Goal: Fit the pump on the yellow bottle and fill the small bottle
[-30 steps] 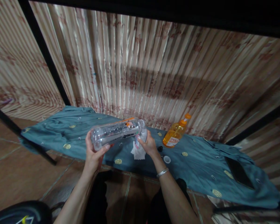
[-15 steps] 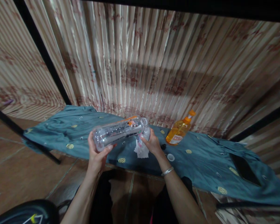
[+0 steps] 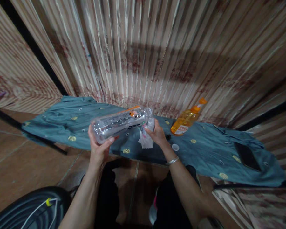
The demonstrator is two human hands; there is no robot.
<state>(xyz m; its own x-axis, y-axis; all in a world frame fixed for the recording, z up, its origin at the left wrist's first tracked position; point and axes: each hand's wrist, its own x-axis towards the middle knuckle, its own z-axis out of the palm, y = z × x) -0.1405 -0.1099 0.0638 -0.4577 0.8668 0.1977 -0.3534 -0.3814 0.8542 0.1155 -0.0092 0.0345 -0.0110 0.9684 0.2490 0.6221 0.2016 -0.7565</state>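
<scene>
My left hand (image 3: 100, 144) is wrapped around the base end of a large clear plastic bottle (image 3: 120, 122) with an orange-and-white label. The bottle lies nearly level in the air, tilted so its uncapped-looking neck points right and slightly up. At that neck, my right hand (image 3: 157, 132) is closed around a small clear bottle (image 3: 151, 123), whose top is hidden behind the large one. Below the small bottle is a white tissue (image 3: 146, 140); whether my right fingers hold it too, I cannot tell. A silver bracelet (image 3: 173, 160) circles my right wrist.
Right of my hands stands a pump bottle of orange liquid (image 3: 183, 123) on the teal cloth (image 3: 205, 152). A small white cup or cap (image 3: 175, 147), a black cap (image 3: 168, 137) and a phone (image 3: 246, 156) lie there. Black poles (image 3: 35, 47) flank a striped curtain (image 3: 143, 51).
The view has tipped down, so the bench and its things sit higher in the picture. Both hands keep their hold, with the two bottles in nearly the same pose.
</scene>
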